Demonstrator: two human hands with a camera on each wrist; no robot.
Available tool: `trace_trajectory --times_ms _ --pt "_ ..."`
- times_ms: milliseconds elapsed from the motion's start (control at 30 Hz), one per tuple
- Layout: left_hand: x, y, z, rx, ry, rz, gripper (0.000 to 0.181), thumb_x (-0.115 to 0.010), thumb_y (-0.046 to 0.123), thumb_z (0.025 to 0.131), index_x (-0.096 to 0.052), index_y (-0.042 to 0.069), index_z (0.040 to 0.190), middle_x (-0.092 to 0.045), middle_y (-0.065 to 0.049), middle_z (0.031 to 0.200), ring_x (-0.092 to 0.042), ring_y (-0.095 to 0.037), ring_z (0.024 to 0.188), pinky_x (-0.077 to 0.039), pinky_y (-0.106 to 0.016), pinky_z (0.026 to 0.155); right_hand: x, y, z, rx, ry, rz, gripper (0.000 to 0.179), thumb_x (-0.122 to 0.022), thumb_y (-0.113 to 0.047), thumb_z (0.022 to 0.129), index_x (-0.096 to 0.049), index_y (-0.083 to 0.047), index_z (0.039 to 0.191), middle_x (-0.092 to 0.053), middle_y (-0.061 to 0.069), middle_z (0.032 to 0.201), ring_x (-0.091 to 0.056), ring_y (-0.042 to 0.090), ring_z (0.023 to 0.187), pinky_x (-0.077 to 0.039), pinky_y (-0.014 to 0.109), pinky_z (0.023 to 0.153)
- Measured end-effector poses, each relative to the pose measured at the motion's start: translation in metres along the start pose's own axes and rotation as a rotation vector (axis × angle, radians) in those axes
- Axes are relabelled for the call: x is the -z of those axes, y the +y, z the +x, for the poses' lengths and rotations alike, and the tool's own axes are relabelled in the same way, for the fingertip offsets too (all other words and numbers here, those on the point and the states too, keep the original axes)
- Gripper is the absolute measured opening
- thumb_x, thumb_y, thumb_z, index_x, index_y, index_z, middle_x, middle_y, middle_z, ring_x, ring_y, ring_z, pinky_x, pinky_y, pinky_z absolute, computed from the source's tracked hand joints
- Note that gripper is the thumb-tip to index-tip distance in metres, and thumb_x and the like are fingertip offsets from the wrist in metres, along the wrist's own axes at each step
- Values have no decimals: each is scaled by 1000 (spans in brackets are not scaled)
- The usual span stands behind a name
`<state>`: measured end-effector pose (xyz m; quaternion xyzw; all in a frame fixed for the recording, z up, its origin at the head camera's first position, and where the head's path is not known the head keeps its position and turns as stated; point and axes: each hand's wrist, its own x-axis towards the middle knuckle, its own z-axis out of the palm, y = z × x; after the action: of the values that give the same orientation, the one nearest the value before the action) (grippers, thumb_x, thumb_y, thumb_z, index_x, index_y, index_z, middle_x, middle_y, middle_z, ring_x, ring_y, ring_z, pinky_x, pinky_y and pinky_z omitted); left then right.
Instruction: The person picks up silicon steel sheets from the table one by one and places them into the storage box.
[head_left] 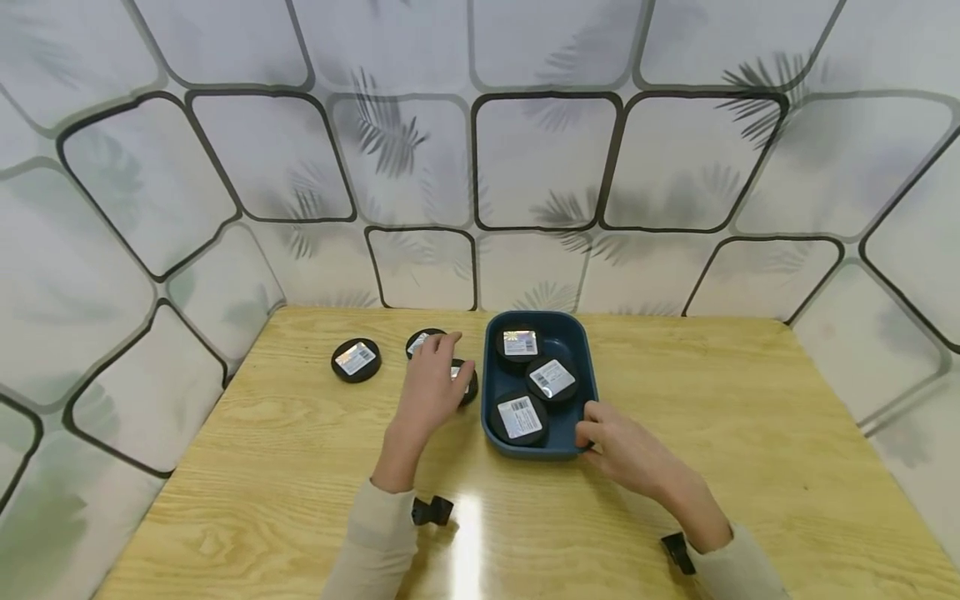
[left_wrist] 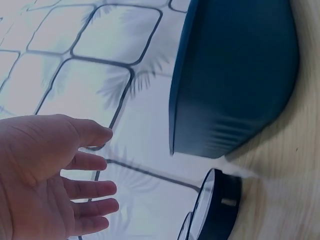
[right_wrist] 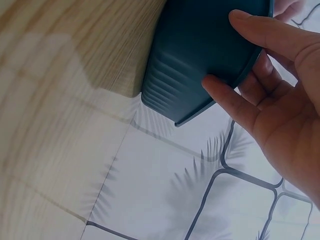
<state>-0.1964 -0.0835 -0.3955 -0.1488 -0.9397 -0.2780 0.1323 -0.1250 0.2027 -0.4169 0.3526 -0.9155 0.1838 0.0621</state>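
Note:
A blue-green plastic bin stands on the table. Inside lie a black round container, another in the middle and one at the front, all with label stickers. My right hand pinches the bin's front right rim, thumb and fingers on either side of the wall. Left of the bin, my left hand hovers with fingers extended, palm bare in the left wrist view. It partly covers two black containers on the table, one behind it and one at its thumb.
Farther left on the wooden table lies one more black labelled container. A patterned curtain encloses the back and sides of the table. Each wrist carries a black strap mount.

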Motion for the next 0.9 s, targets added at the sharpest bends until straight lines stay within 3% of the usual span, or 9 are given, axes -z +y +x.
trace_trajectory --times_ms 467,900 --pt "15 -25 -4 88 -18 -35 48 -60 24 99 -50 -1 138 -50 -30 131 -47 -50 122 -41 -58 100 -3 1 0 20 33 -16 25 -82 1 76 -62 -15 76 -37 -7 80 -36 7 73 -37 22 63" --pt "19 -32 -7 125 -30 -31 48 -61 22 97 -50 -3 137 -49 -32 131 -47 -53 120 -40 -61 98 -2 2 -2 13 27 -15 26 -83 0 75 -63 -16 75 -36 -8 79 -34 6 71 -35 22 63"
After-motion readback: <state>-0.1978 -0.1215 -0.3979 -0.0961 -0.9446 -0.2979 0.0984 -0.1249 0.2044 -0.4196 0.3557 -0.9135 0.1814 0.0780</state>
